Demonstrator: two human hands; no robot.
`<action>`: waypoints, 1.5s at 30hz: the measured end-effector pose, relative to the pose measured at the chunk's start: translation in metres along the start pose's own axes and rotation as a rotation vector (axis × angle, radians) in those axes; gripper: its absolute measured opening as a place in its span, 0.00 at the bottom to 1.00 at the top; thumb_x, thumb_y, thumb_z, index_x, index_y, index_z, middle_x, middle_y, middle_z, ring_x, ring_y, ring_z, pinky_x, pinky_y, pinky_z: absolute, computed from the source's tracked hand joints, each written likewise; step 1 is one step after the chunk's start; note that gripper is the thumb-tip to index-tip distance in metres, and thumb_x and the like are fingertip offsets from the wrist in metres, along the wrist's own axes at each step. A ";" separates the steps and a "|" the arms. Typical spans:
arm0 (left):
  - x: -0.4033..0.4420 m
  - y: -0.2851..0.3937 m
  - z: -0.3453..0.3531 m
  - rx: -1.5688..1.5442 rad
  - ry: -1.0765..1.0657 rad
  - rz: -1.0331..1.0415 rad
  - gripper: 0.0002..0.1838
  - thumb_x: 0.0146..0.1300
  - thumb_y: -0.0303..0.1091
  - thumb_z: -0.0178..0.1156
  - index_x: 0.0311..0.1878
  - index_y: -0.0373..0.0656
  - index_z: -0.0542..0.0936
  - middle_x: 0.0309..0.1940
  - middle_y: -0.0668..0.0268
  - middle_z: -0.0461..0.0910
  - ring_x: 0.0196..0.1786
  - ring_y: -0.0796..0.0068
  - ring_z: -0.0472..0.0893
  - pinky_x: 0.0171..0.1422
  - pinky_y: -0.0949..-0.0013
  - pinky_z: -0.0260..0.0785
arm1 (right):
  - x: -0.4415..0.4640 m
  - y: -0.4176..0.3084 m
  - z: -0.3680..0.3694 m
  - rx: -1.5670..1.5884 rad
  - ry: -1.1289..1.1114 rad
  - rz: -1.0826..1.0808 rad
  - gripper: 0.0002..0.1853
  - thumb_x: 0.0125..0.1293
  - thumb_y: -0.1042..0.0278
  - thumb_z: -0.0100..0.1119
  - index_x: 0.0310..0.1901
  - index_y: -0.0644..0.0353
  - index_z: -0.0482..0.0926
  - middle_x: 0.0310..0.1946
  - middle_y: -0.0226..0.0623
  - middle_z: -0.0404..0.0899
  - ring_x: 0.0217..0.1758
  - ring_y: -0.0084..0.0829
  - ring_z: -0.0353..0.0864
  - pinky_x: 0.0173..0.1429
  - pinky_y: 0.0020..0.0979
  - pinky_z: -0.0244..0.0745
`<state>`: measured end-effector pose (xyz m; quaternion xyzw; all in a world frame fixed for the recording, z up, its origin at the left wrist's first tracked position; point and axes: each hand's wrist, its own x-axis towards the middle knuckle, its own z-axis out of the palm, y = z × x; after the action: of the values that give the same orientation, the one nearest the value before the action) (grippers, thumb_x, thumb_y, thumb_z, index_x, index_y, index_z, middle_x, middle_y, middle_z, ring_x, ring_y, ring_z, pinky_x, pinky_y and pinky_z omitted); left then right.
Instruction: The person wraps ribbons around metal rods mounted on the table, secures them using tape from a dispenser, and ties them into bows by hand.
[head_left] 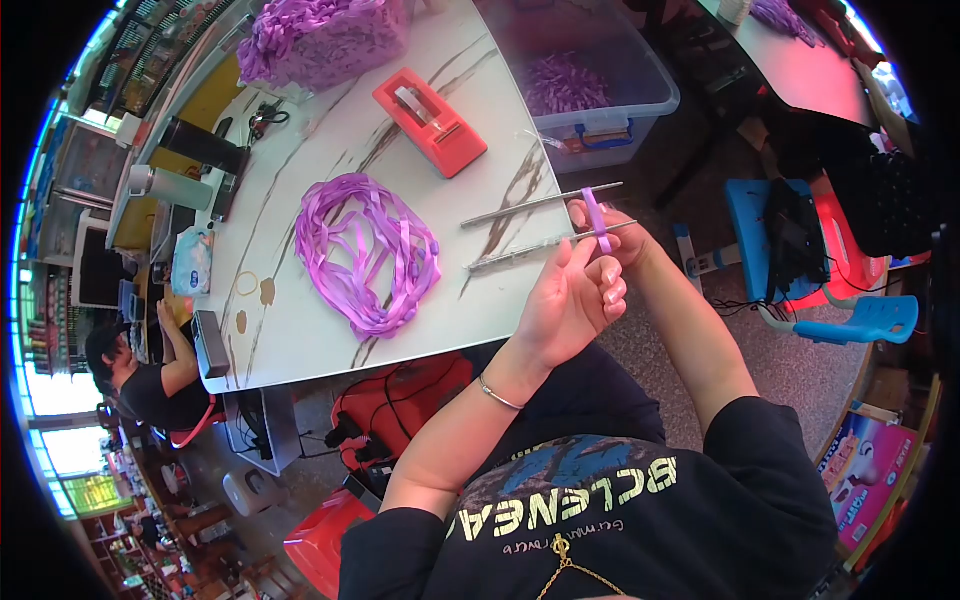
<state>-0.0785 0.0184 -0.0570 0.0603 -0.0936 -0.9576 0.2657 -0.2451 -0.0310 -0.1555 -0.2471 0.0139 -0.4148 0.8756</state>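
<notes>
Two slim metal rods (540, 205) reach out past the table's right edge, roughly side by side. A purple ribbon (597, 222) is looped across both near their outer ends. Around the ribbon, the fingers of my right hand (625, 238) are closed, partly hidden behind it and the rods. My left hand (570, 300) is raised just below the lower rod, palm turned up. Its fingers are loosely curled and apart, with the fingertips close to the ribbon; nothing shows in its palm. A coil of purple ribbon (425, 270) lies on the white table (470, 330), left of my hands.
A red tape dispenser (450, 150) stands behind the coil. Purple ribbon pieces fill a clear bin (610, 150) beyond the table and a bag (330, 45) on it. Scissors (268, 120) and a tissue pack (192, 262) lie left. Another person (150, 375) sits at far left.
</notes>
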 end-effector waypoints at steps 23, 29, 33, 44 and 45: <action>0.000 0.000 0.000 0.004 -0.007 -0.004 0.26 0.67 0.54 0.43 0.59 0.45 0.59 0.29 0.71 0.67 0.32 0.77 0.67 0.39 0.74 0.61 | -0.017 -0.058 0.100 -0.802 0.865 0.264 0.19 0.64 0.51 0.53 0.44 0.60 0.79 0.18 0.12 0.58 0.18 0.07 0.51 0.20 0.13 0.43; 0.000 0.000 -0.001 -0.017 -0.006 -0.010 0.24 0.67 0.54 0.43 0.56 0.46 0.60 0.30 0.70 0.68 0.32 0.76 0.68 0.39 0.74 0.61 | -0.027 -0.046 0.081 -0.514 0.866 0.203 0.15 0.64 0.56 0.55 0.38 0.61 0.79 0.16 0.15 0.63 0.18 0.07 0.55 0.21 0.14 0.50; 0.000 0.000 -0.001 -0.017 -0.006 -0.012 0.24 0.67 0.54 0.44 0.55 0.46 0.60 0.30 0.70 0.68 0.32 0.76 0.68 0.39 0.74 0.61 | -0.024 -0.031 0.056 -0.376 0.875 0.157 0.13 0.63 0.57 0.56 0.37 0.59 0.78 0.16 0.16 0.63 0.17 0.09 0.57 0.23 0.15 0.54; 0.001 0.000 -0.003 -0.008 -0.007 -0.010 0.26 0.67 0.54 0.43 0.58 0.45 0.58 0.30 0.70 0.68 0.31 0.77 0.68 0.38 0.74 0.61 | -0.016 0.011 0.006 0.075 0.443 0.031 0.09 0.65 0.60 0.52 0.37 0.57 0.73 0.21 0.26 0.73 0.18 0.14 0.65 0.24 0.16 0.62; 0.000 0.000 -0.003 -0.007 -0.004 -0.009 0.26 0.67 0.54 0.43 0.58 0.45 0.58 0.30 0.70 0.68 0.31 0.77 0.68 0.38 0.74 0.61 | -0.011 0.013 0.008 0.092 0.347 0.002 0.10 0.65 0.60 0.52 0.38 0.57 0.72 0.21 0.27 0.73 0.18 0.16 0.68 0.25 0.17 0.66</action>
<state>-0.0784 0.0179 -0.0595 0.0581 -0.0906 -0.9592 0.2613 -0.2410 -0.0128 -0.1567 -0.1314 0.1462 -0.4508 0.8707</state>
